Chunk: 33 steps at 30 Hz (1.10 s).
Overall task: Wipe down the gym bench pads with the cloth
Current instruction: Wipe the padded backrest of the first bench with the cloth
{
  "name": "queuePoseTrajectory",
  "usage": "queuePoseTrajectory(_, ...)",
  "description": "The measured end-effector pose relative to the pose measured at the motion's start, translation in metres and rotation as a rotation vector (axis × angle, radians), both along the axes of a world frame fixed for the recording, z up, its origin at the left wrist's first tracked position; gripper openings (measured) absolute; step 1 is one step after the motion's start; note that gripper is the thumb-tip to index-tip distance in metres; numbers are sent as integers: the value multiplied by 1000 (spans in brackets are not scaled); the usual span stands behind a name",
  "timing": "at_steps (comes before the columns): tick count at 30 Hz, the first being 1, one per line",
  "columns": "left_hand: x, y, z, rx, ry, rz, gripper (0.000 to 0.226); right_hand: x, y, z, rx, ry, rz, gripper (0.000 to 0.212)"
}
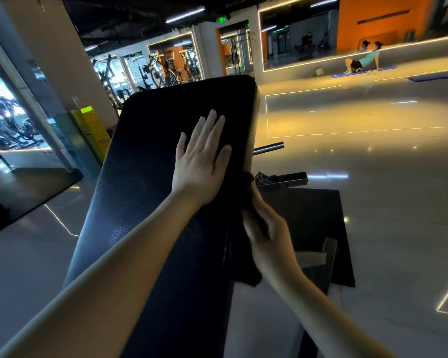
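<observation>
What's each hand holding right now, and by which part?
Right hand presses the dark cloth against the pad's right edge; the exact grip is blurred. Left hand lies flat, holding nothing.

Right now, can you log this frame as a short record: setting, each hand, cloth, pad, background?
setting: dim gym, glossy floor
left hand: flat, fingers spread, on top of the bench pad
right hand: blurred, pressing the dark cloth against the pad's right edge
cloth: dark, lower end hanging down beside the pad
pad: black, textured, long
background: person sitting on a purple mat by a mirror; weight machines far left
</observation>
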<state>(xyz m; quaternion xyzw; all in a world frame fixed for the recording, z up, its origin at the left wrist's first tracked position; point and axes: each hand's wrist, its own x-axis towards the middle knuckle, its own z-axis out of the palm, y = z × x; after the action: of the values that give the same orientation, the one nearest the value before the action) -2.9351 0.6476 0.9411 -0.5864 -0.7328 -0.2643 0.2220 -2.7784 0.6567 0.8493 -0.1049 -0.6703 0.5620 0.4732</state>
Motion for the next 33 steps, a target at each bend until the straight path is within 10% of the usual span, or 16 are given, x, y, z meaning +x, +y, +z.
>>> queuePoseTrajectory(19, -2, -2, 1, 9, -4, -15, 62, -48, 70, 57, -152, 147, -293, 36)
queuePoseTrajectory(33, -2, 0, 1, 15, 10, -5, 64, 15, -39, -33, 61, 22, -42, 43)
